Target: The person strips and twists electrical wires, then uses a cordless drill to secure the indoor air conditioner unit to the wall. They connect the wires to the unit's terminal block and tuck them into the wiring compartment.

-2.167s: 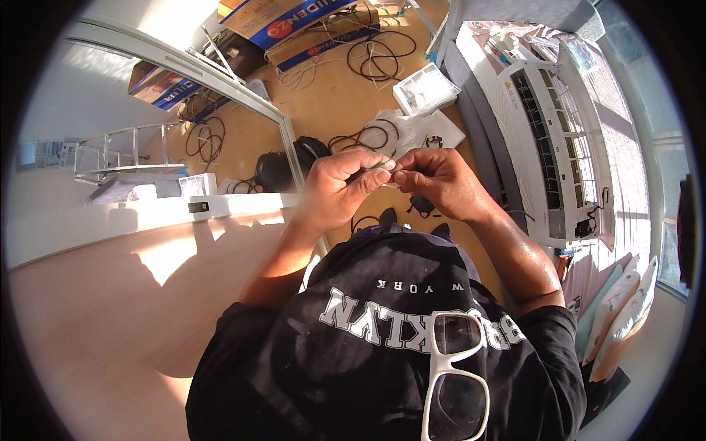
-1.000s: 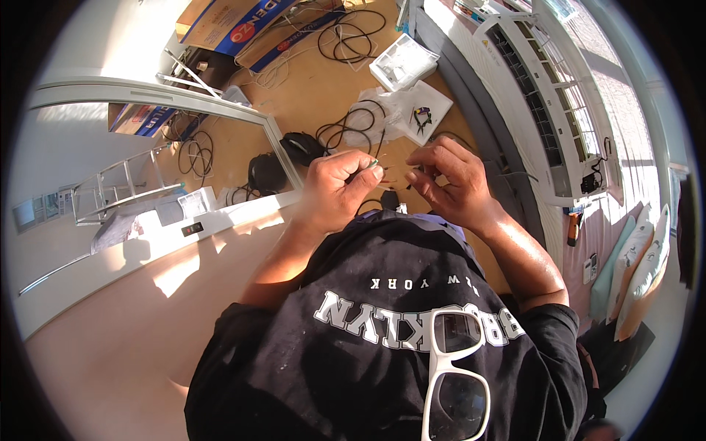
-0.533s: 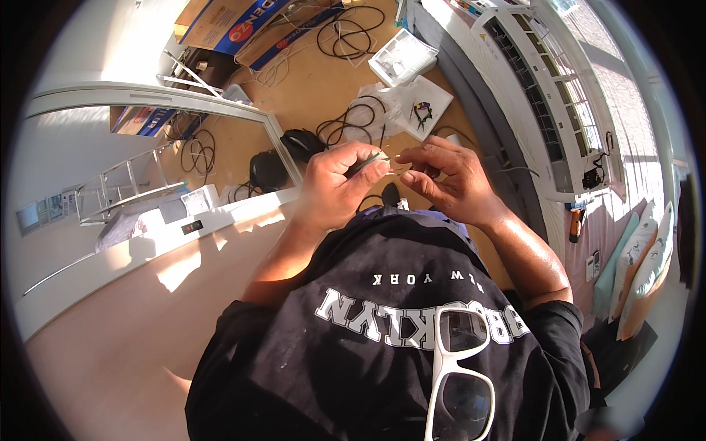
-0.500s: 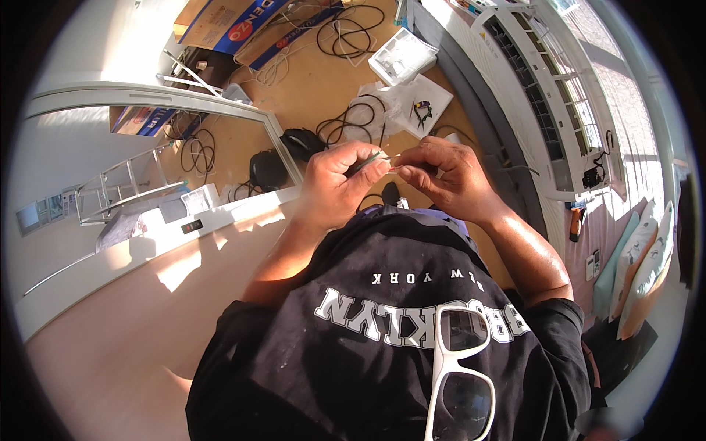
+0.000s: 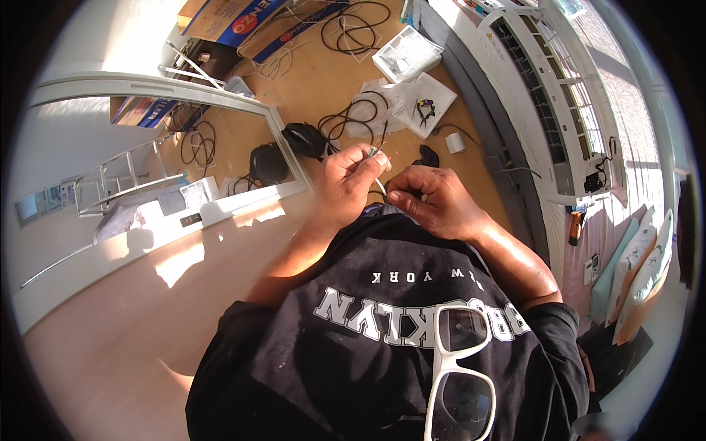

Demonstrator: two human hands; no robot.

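Note:
In front of my chest, a thin white cable [image 5: 380, 185] runs between my two hands. My left hand [image 5: 346, 182] is closed, pinching the cable near its end between thumb and fingers. Thin coloured wire ends [image 5: 376, 151], one greenish, stick out beyond that thumb. Lower and to the right, my right hand [image 5: 439, 203] has its fingers curled, with thumb and forefinger closed at the lower part of the cable. The curled fingers hide where the cable continues.
Ahead on the wooden floor lie coiled black cables [image 5: 353, 121], pliers [image 5: 425, 110] on a white foam sheet [image 5: 440, 95], a foam tray [image 5: 407, 55] and a black bag [image 5: 303, 140]. A mirror frame [image 5: 278, 132] stands left; an opened air conditioner unit [image 5: 548, 103] lies right.
My right hand has moved away from the wire ends, down toward my body, so the white cable shows between the hands. My left hand stays nearly in place, still pinching the cable.

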